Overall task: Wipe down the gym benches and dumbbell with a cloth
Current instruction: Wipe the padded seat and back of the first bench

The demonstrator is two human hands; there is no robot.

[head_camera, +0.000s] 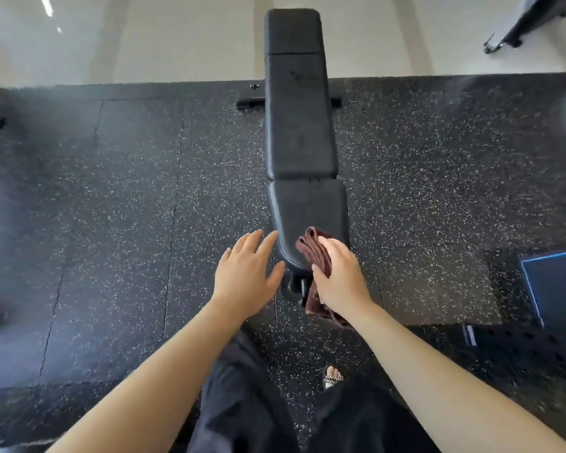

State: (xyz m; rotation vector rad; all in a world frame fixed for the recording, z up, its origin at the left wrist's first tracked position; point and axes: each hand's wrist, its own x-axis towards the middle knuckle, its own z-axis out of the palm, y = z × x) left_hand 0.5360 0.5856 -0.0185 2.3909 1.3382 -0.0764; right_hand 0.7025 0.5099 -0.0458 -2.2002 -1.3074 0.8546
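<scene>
A black padded gym bench (299,125) runs away from me down the middle of the view, its seat pad nearest. My right hand (339,277) presses a folded brown cloth (312,248) onto the near end of the seat pad; part of the cloth hangs below the hand. My left hand (245,274) hovers with fingers spread just left of the seat's near corner, its fingertips close to the pad edge and holding nothing. No dumbbell is in view.
Black speckled rubber floor tiles (111,207) surround the bench. Another piece of equipment (530,21) stands at the top right on the pale floor. A dark perforated frame and panel (549,305) sit at the right edge. My legs and a sandalled foot (332,377) are below.
</scene>
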